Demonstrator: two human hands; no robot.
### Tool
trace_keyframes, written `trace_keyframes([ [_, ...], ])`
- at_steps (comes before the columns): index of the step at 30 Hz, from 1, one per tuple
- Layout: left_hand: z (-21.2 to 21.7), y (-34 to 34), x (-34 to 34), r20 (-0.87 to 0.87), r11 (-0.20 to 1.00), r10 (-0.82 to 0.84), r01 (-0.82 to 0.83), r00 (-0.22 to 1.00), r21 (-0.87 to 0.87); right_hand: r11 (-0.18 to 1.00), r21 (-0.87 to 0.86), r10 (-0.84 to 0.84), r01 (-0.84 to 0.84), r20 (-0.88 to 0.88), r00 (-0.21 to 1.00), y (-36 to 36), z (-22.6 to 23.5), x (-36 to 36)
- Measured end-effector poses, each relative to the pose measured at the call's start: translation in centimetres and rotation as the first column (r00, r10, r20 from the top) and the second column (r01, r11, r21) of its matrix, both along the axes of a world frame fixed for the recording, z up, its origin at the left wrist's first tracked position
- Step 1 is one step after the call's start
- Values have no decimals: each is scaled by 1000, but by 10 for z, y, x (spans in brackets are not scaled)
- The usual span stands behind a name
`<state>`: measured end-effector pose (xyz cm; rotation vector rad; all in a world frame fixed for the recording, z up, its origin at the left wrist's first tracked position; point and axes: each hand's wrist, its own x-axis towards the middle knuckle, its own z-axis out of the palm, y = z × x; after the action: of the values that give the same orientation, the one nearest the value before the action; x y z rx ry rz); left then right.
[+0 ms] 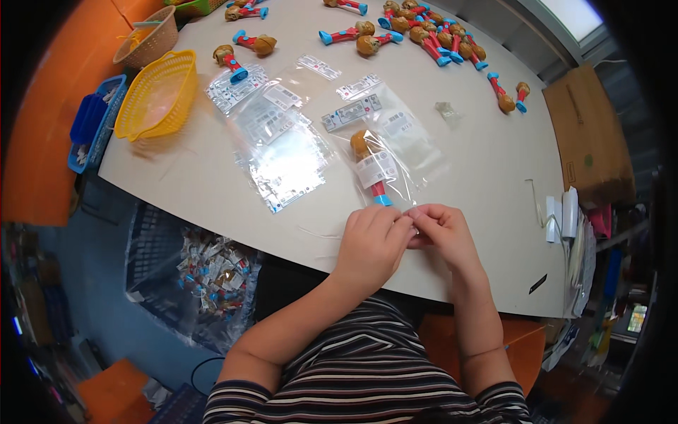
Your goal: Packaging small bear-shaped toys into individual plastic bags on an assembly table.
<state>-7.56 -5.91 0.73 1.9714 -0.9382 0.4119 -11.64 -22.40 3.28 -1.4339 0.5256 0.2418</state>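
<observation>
The worktop [212, 184] carries everything; the bagged toy [373, 169] near its front edge serves as the landmark. Left of the toy lie empty clear bags [282, 141], farther left a yellow basket [159, 95], and beyond it loose toys [431, 32] (red and blue, brown-headed). Just below the toy, left hand [371, 244] and right hand [441, 233] meet, fingers pinched shut on the bag's open end. The step looks like sealing; next calls for pressing evenly along the strip.
</observation>
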Motion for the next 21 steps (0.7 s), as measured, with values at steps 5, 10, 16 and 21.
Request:
trace_keyframes([
  [5, -16, -8, -6, -31, 998, 38, -36, 999, 57, 998, 51, -18, 21, -54, 998, 4, -4, -2],
  [10, -18, -8, -7, -10, 997, 61, -61, 998, 46, 998, 55, 3, 0, -47, 999, 6, -11, -3],
  [16, -17, -6, 3, -38, 1000, -13, 13, 999, 3, 994, 108, -22, 26, -40, 999, 8, -11, 0],
  [21, -15, -3, 5, -90, 996, -90, 89, 992, -12, 991, 121, -60, 59, 3, 998, 9, -12, 1],
])
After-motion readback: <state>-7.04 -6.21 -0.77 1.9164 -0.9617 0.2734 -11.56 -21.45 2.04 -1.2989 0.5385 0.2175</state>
